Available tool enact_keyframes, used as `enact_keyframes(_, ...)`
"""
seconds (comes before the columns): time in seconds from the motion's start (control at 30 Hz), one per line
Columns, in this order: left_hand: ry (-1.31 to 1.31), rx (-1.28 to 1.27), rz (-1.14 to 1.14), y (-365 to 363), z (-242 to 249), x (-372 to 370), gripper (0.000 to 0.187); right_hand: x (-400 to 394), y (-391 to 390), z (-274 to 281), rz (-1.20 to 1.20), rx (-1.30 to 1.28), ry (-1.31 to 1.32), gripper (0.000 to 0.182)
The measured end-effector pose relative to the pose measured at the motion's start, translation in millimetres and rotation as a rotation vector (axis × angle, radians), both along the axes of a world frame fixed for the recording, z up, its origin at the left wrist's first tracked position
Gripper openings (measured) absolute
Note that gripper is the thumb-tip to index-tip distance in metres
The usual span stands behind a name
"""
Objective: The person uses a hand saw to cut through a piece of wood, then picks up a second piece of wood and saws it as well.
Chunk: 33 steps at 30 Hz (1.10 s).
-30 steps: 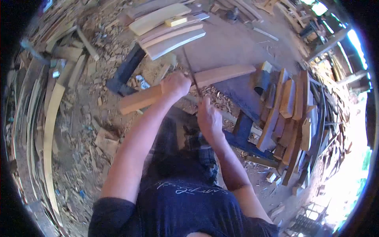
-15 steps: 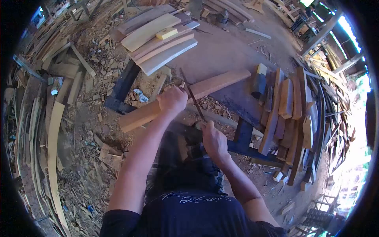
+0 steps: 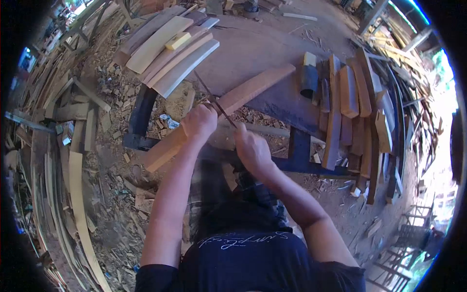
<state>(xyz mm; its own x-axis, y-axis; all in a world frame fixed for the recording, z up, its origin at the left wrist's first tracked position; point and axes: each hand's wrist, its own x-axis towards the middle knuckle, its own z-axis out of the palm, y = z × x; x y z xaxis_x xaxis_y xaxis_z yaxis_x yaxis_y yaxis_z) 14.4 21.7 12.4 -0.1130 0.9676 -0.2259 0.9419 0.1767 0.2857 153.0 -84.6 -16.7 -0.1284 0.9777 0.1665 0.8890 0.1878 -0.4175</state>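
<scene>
A reddish-brown wooden beam (image 3: pixel 253 89) lies slantwise in front of me, its far end over a wide brown board. My left hand (image 3: pixel 200 121) is closed over the beam's left half and presses on its top. My right hand (image 3: pixel 252 148) is closed round the near end of a narrow handsaw (image 3: pixel 207 90). The handle is hidden in my fingers. The dark, thin blade crosses the beam just right of my left hand, its tip pointing away to the upper left. Whether the blade has cut into the wood cannot be made out.
A dark frame (image 3: pixel 141 117) supports the wide brown board (image 3: pixel 253 48). Curved planks (image 3: pixel 160 44) lie side by side at upper left. More wooden pieces (image 3: pixel 334 112) and a dark cylinder (image 3: pixel 309 80) are at right. Wood scraps (image 3: pixel 112 194) litter the ground.
The view has shifted, so the beam and planks sit further left and higher. My right hand has moved nearer the beam along the saw's line, pushing the blade further across it.
</scene>
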Motion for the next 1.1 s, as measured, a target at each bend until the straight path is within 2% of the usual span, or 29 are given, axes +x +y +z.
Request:
enact_keyframes(0.07, -0.047, 0.011, 0.041, 2.9, 0.8, -0.5, 0.044, -8.8, 11.9, 4.5, -0.068, -0.081, -0.014, 0.018)
enact_keyframes(0.17, -0.027, 0.079, 0.059, 3.5, -6.3, -0.4, 0.045, 1.0, -7.2, 0.1, -0.07, 0.057, 0.053, 0.016)
enact_keyframes(0.23, -0.018, 0.072, 0.017, 3.0, 2.2, 0.1, 0.046, 13.3, -32.5, 6.3, -0.096, -0.134, 0.036, 0.015)
enact_keyframes(0.27, -0.006, 0.055, -0.019, -0.4, 2.7, -0.1, 0.047, 13.2, -32.0, 7.8, -0.099, -0.144, 0.038, 0.015)
enact_keyframes(0.33, -0.005, 0.06, 0.006, 0.7, -3.5, 0.5, 0.048, 7.7, -19.3, 9.3, -0.05, -0.025, 0.06, 0.014)
enact_keyframes(0.43, 0.001, 0.08, 0.034, 1.4, -6.5, 0.3, 0.05, -8.6, 13.0, 8.5, -0.1, -0.093, -0.012, 0.015)
enact_keyframes(0.57, 0.02, 0.088, -0.011, 1.6, -2.6, -0.5, 0.052, 8.5, -19.8, -0.9, -0.041, 0.015, 0.094, 0.015)
enact_keyframes(0.67, 0.017, 0.046, 0.013, 5.4, -7.9, -0.2, 0.053, 11.0, -30.5, 4.8, -0.1, -0.138, 0.038, 0.014)
enact_keyframes(0.73, 0.033, 0.063, 0.012, 4.5, -13.5, 0.1, 0.054, -2.2, -6.7, 5.4, -0.105, -0.021, 0.072, 0.016)
enact_keyframes(0.87, 0.026, 0.083, 0.008, 4.8, -8.8, -0.7, 0.055, -8.3, 11.7, -5.0, -0.095, 0.017, 0.016, 0.016)
enact_keyframes(0.93, 0.019, 0.077, 0.022, 2.5, -4.1, 1.1, 0.055, 3.9, -13.7, -9.0, -0.07, 0.243, 0.042, 0.006)
enact_keyframes(0.97, 0.015, 0.073, 0.039, 2.1, -1.5, 2.1, 0.055, 5.7, -18.9, -7.9, -0.067, 0.241, 0.034, 0.006)
enact_keyframes(1.03, -0.002, 0.071, 0.046, 2.3, 0.1, 3.2, 0.055, 7.1, -27.5, 3.6, -0.132, -0.069, -0.041, 0.007)
enact_keyframes(1.07, -0.008, 0.071, 0.044, 1.2, -0.9, 3.1, 0.055, 2.9, -23.1, 2.4, -0.134, -0.077, -0.037, 0.007)
enact_keyframes(1.1, -0.002, 0.068, 0.04, 1.6, -2.7, 3.2, 0.055, -4.0, -9.5, 2.5, -0.117, 0.031, -0.027, 0.008)
